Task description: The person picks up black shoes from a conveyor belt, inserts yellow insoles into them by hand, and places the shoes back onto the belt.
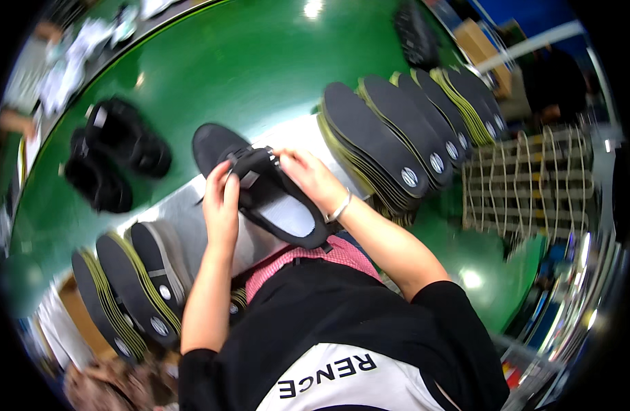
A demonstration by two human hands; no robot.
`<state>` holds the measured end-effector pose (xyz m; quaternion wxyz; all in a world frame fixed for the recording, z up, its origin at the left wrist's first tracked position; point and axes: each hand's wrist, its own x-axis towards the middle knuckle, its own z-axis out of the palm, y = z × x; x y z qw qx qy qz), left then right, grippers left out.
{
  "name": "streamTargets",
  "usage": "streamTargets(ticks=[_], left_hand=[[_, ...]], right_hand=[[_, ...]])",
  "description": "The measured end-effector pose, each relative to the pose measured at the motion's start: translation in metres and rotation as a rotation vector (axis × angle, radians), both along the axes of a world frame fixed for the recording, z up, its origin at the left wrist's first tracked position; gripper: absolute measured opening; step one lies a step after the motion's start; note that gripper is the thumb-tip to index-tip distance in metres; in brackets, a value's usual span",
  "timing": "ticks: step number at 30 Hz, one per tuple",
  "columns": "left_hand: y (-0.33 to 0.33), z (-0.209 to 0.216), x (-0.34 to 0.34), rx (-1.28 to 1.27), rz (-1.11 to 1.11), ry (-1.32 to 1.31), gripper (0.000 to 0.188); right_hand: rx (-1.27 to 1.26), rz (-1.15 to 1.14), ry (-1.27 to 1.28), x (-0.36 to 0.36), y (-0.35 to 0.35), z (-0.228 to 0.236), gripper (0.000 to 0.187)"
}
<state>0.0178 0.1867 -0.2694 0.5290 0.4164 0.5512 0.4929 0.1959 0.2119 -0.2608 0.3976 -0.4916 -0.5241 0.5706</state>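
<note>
A black shoe [277, 198] with a pale inner lining is held between both hands, above a grey work strip [185, 205] on a green conveyor table [246, 68]. My left hand [221, 205] grips its left side near the collar. My right hand [311, 177] holds the upper right edge, and there is a bracelet on that wrist. Behind the shoe, another black piece [211, 145] lies on the strip.
Stacks of black insoles with yellow-green edges stand at the right [397, 137] and lower left [133, 288]. A pile of black shoes [113, 161] sits at the left of the table. A slatted rack [534, 178] stands at the right. Another person is at the top left [27, 82].
</note>
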Motion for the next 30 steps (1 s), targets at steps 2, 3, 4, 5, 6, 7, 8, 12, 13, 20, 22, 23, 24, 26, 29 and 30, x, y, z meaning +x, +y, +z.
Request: streamTargets(ticks=[2,3,4,5,6,7,8,12,13,20,22,23,24,26,29,30], left_hand=[[-0.026,-0.015,0.007,0.24,0.022,0.187,0.052],[-0.04,-0.018,0.008,0.299,-0.016,0.31,0.059],[-0.054,-0.031,0.005,0.288,-0.066,0.405,0.064],[-0.066,-0.047,0.005,0.209,-0.055,0.395,0.066],[-0.08,-0.062,0.002,0.124,-0.039,0.398,0.067],[-0.093,-0.079,-0.005,0.059,-0.077,0.485,0.067],[-0.103,-0.087,-0.011,0.002,-0.105,0.567,0.067],[-0.126,-0.088,-0.014,-0.074,-0.116,0.577,0.06],[-0.128,-0.095,-0.016,-0.067,-0.091,0.569,0.06],[-0.141,-0.108,-0.001,0.071,-0.026,0.896,0.058],[-0.157,-0.111,0.018,0.085,-0.013,1.2,0.06],[-0.169,-0.126,0.016,0.001,0.022,1.307,0.061],[-0.179,-0.134,0.023,-0.216,0.072,1.316,0.063],[-0.205,-0.159,0.038,-0.463,0.12,1.487,0.063],[-0.22,-0.151,0.082,-0.817,-0.248,1.011,0.059],[-0.222,-0.148,0.101,-0.846,-0.327,0.919,0.057]], right_hand=[[0.249,-0.133,-0.187,0.029,-0.038,0.002,0.027],[0.189,-0.171,-0.182,0.046,-0.062,0.01,0.027],[0.123,-0.205,-0.173,0.063,-0.088,0.018,0.026],[0.002,-0.277,-0.075,0.077,-0.114,0.017,0.023],[-0.096,-0.308,-0.141,0.091,-0.137,0.023,0.02],[-0.15,-0.401,-0.114,0.107,-0.164,0.016,0.019],[-0.197,-0.486,-0.093,0.12,-0.188,0.005,0.018],[-0.485,-0.722,-0.179,0.166,-0.268,-0.061,0.017],[-0.53,-0.755,-0.181,0.175,-0.286,-0.079,0.017],[-0.575,-0.745,-0.285,0.22,-0.389,-0.176,0.02],[-0.625,-0.719,-0.319,0.23,-0.409,-0.175,0.02],[-0.681,-0.661,-0.336,0.238,-0.421,-0.173,0.02],[-0.73,-0.61,-0.351,0.245,-0.429,-0.173,0.019],[-0.735,-0.664,-0.336,0.262,-0.446,-0.186,0.021],[-0.808,-0.762,-0.314,0.289,-0.456,-0.187,0.02],[-0.819,-0.808,-0.31,0.298,-0.457,-0.185,0.018]])
